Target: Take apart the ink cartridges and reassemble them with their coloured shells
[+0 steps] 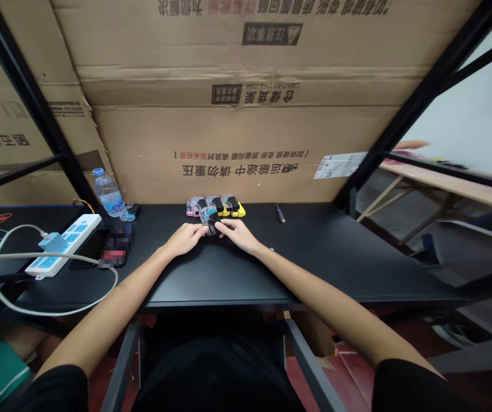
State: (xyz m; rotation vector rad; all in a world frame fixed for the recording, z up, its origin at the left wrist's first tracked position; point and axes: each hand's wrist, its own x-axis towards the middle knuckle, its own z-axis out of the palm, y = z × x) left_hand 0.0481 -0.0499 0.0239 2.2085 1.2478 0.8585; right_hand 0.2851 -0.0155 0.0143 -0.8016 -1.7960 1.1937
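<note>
Between both hands is a small block-shaped piece (pixel 209 215) of clear and black plastic with some blue; its exact kind does not show. My left hand (pixel 186 237) pinches its lower left edge. From the other side, the thumb and fingers of my right hand (pixel 238 234) close on its lower right edge. Just behind it stands a row of similar pieces, one with a pink base (pixel 194 206) and others with yellow bases (pixel 241 210). The held piece partly covers that row.
A screwdriver (pixel 280 214) lies to the right on the black table (pixel 332 257). Leftward are a water bottle (pixel 109 193), another clear and black piece (pixel 130 212), a partly blurred phone (pixel 115 246) and a power strip (pixel 64 246) with a looping cable. Cardboard (pixel 229 131) walls the back.
</note>
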